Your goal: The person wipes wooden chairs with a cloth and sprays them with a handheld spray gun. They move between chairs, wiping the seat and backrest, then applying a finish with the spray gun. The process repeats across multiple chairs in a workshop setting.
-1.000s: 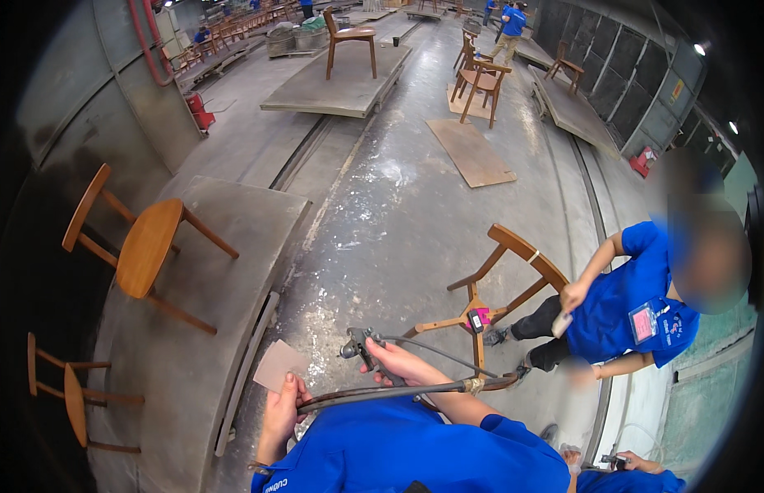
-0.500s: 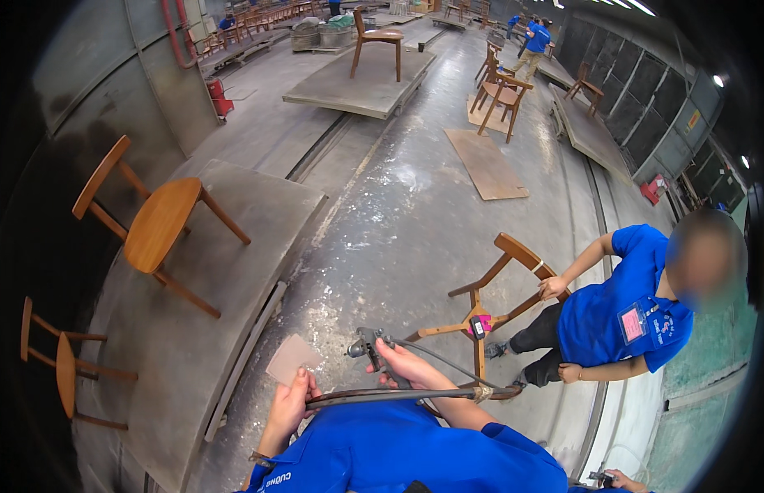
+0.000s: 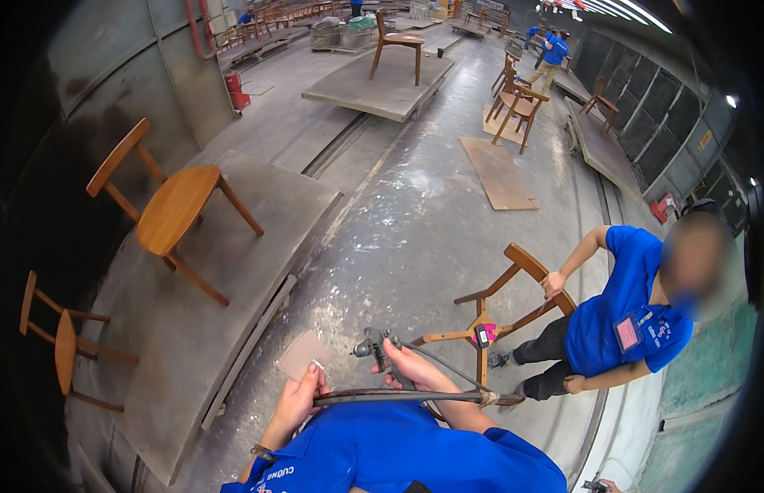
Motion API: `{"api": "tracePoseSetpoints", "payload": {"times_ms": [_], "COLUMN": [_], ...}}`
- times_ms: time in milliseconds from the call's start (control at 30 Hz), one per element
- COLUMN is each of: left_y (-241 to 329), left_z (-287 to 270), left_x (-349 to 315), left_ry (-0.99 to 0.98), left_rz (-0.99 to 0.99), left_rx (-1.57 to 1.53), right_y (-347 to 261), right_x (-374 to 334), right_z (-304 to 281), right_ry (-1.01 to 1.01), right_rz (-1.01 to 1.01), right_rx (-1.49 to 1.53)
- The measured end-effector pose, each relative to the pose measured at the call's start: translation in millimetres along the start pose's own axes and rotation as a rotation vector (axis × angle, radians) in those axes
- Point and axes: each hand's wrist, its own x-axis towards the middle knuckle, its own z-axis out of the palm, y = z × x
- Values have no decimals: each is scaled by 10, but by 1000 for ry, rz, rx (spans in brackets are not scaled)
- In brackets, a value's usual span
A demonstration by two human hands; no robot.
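My left hand (image 3: 298,398) pinches a small square beige sheet (image 3: 300,355), perhaps sandpaper, by its lower edge. In my right hand (image 3: 408,370) is a metal spray gun (image 3: 370,345), its nozzle end toward the sheet but apart from it. A dark hose (image 3: 374,396) runs across in front of my blue shirt, below both hands, and a thinner line trails from the gun to the right. To my right a co-worker in blue (image 3: 616,300) grips the backrest of a seatless wooden chair frame (image 3: 480,306); a small pink-and-black item (image 3: 484,334) sits on its cross-joint.
On my left a grey platform (image 3: 271,193) carries a wooden chair (image 3: 181,207), with another chair (image 3: 66,349) at its far left. Ahead stand another platform (image 3: 345,92) with a chair (image 3: 398,41), and several chairs by a brown board (image 3: 499,174). Floor rails run lengthwise.
The whole scene has shifted slightly right and down in the picture. Both hands keep their hold on the sheet and the spray gun. The co-worker still holds the chair frame.
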Motion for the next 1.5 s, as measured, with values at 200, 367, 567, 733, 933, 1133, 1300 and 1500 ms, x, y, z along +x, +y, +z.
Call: {"api": "tracePoseSetpoints", "payload": {"times_ms": [200, 367, 567, 733, 933, 1133, 1300, 1500], "left_y": [9, -43, -217, -347, -361, -258, -160, 29], "left_z": [-8, -54, -220, -531, -1263, -1894, -2176, -2443], "left_x": [-67, -190, -328, -638, -949, -1040, -847, -457], "left_ry": [66, 61, 131, 259, 313, 247, 165, 139], "left_rz": [-28, -40, 57, -37, 24, -12, -67, -103], "left_rx": [-2, -91, -131, -247, -271, -256, -213, -238], "right_y": [-46, -49, -148, -200, -365, -523, -557, -854], "right_x": [9, 71, 203, 365, 645, 775, 830, 1136], "right_z": [95, 226, 536, 1002, 1612, 2023, 2219, 2439], "right_ry": [-24, -11, -46, -78, -47, 69, 78, 263], "right_rz": [27, 59, 51, -82, -174, -105, -177, -74], "right_rx": [-3, -74, -211, -391, -233, -112, -80, -557]}}
